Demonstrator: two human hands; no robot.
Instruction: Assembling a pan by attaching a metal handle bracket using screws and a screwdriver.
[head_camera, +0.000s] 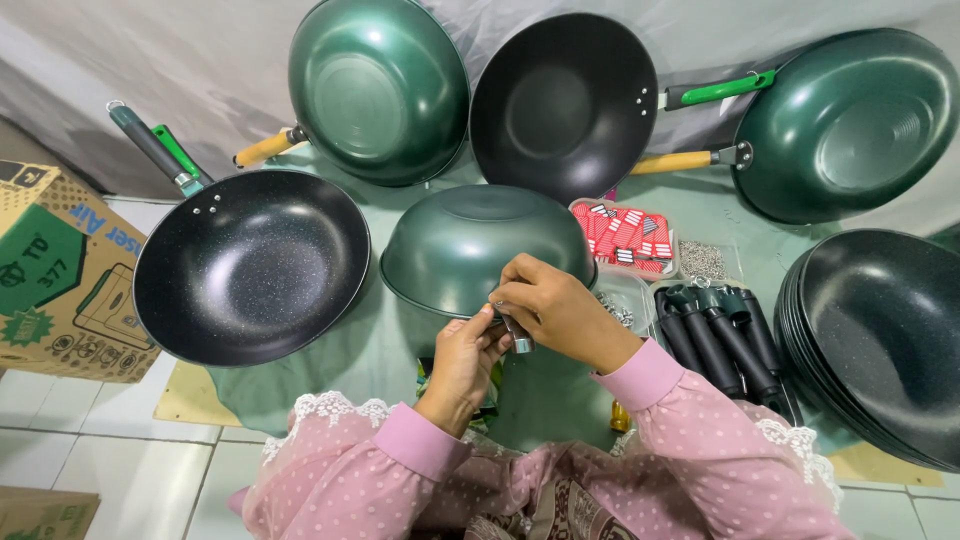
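Handle-fitting step, by the look — upturned green wok (470, 245) sits dead centre; left hand (465, 360) and right hand (555, 310) pinch a small metal ferrule (517, 338) at its near rim. Next: careful alignment, likely.

**One head-worn view, looking steeply down over the lap**

There is a single view, taken from the person's head and tilted sharply downward and forward. It sits close: the pink sleeves fill the bottom edge, and the left hand (462, 362) and right hand (560, 312) meet just below the middle of the picture. The wide lens bends the scene, so the tiled floor (120, 470) curves away at the lower left. Straight ahead lies the green cloth (370, 350) spread on the floor, its far edge running up to a grey draped backdrop (200, 70) across the top. No second view shares the scene.
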